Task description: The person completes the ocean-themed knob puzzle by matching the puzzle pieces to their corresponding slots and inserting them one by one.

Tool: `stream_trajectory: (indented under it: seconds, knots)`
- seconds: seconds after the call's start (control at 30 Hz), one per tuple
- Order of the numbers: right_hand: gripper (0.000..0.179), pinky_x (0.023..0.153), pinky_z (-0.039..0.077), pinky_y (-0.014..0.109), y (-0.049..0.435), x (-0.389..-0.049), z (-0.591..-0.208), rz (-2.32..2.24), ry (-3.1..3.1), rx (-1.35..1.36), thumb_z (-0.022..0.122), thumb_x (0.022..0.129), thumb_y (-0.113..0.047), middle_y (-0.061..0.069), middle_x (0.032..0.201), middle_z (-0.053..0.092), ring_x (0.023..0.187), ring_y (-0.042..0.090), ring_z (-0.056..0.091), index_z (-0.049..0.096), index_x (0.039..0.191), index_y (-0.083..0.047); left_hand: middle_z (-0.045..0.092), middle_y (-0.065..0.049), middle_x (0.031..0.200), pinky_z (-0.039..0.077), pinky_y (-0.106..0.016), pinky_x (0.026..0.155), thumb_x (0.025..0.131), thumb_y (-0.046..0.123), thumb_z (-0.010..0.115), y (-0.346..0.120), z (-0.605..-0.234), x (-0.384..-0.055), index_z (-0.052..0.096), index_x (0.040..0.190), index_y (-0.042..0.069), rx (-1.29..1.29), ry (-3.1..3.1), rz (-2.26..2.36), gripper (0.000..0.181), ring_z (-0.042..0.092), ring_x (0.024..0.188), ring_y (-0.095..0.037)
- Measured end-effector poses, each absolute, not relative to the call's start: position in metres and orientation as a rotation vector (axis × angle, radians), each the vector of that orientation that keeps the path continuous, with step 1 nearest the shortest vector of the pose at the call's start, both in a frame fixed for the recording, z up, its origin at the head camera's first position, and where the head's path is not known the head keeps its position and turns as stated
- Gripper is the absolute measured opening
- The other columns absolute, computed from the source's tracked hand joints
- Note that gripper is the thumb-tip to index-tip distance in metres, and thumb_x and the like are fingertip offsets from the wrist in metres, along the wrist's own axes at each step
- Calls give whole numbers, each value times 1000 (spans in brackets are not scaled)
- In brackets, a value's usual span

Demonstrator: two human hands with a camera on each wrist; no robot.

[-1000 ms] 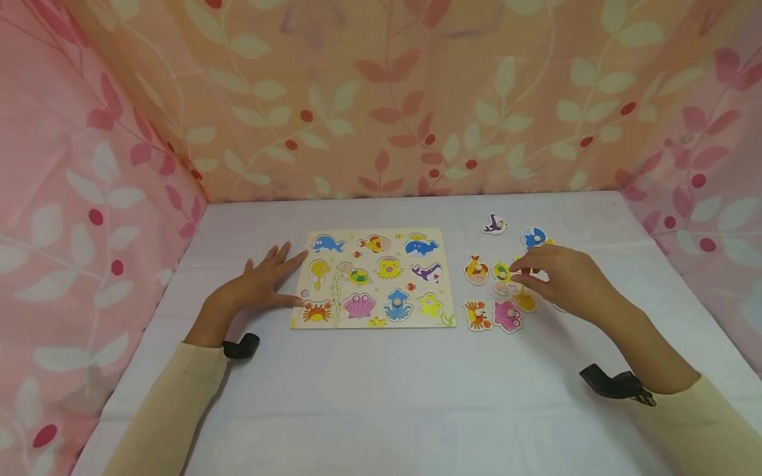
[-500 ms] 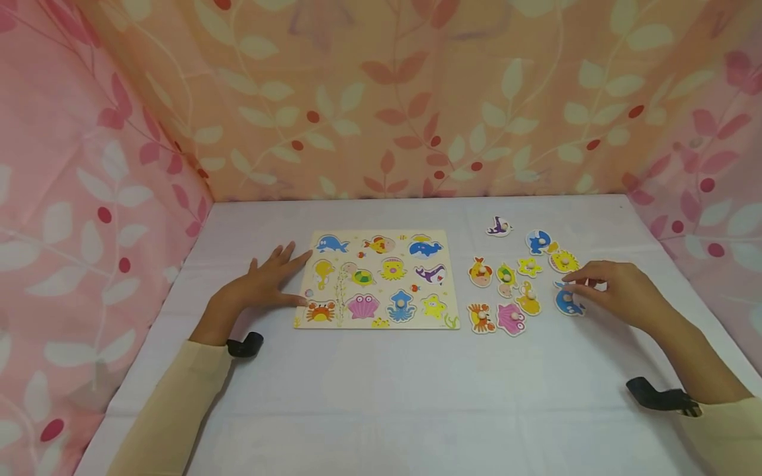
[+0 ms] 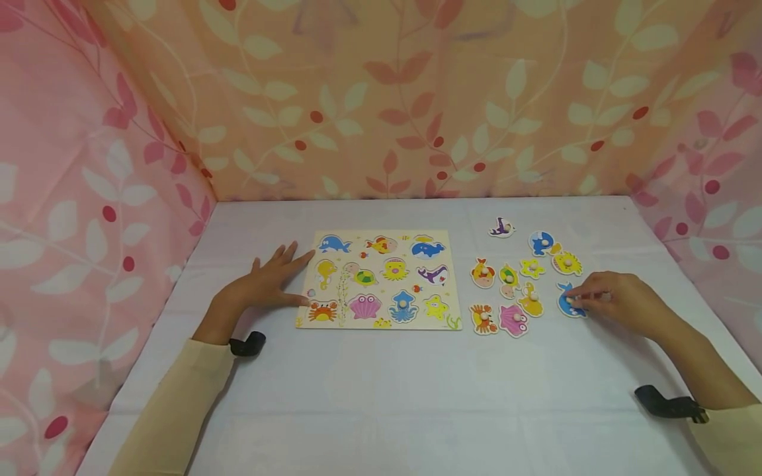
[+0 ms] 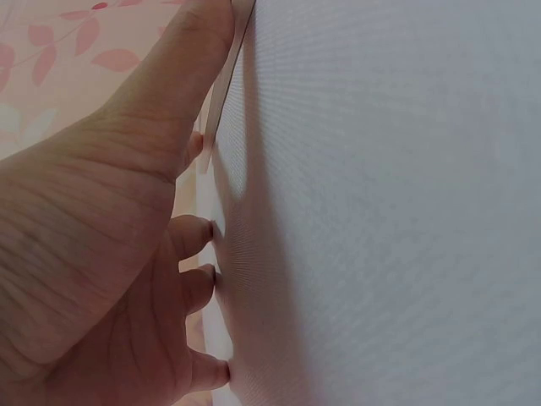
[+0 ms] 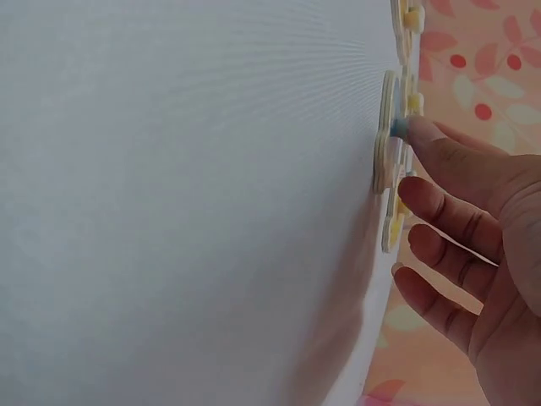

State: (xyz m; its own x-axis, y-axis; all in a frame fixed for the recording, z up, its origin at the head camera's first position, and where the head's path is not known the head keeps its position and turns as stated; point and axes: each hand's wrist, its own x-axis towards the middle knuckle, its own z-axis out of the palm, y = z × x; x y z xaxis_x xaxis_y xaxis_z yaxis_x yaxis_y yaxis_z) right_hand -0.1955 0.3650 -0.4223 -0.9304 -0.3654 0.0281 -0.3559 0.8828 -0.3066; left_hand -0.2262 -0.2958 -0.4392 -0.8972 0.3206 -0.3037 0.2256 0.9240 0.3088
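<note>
My left hand (image 3: 264,284) lies with spread, straight fingers at the left edge of a wooden peg puzzle board (image 3: 357,324); its thumb and a fingertip touch that edge. In the left wrist view the other fingertips rest on the white cloth. The board shows sea animals, and a blue squid piece (image 3: 403,313) with a knob sits in its slot. On the right, my right hand (image 3: 631,304) pinches the knob of a blue whale puzzle piece (image 3: 565,311), partly covered by the fingers. In the right wrist view the thumb is at the knob of this piece (image 5: 385,161).
Several knobbed pieces lie between board and right hand: a crab (image 3: 483,320), a pink shell (image 3: 513,321), a turtle (image 3: 508,280), a seahorse (image 3: 530,303), a starfish (image 3: 532,268), an octopus (image 3: 568,263). A purple piece (image 3: 501,228) lies farther back. Patterned cloth walls (image 3: 381,99) enclose the table.
My right hand has moved right, from over the turtle and starfish pieces to the blue whale piece, and now pinches its knob. The left hand stays at the board's edge.
</note>
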Motion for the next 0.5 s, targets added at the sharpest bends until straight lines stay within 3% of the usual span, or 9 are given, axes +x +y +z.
stream_trajectory:
  seconds: [0.33, 0.5]
  knots:
    - [22, 64, 47, 23, 367, -200, -427, -496, 3073, -743, 89, 77, -14, -17, 82, 65, 75, 5, 54, 84, 98, -19, -2, -14, 170, -5, -78, 110, 72, 76, 73, -296, -441, -227, 12, 164, 36, 419, 2741, 361, 117, -9, 154, -41]
    - [20, 63, 45, 24, 368, -201, -428, -487, 3084, -792, 90, 76, -17, -19, 81, 64, 73, 4, 51, 84, 94, -22, -2, -14, 170, -5, -79, 110, 72, 76, 73, -297, -441, -228, 12, 164, 35, 426, 2742, 352, 116, -9, 154, -41]
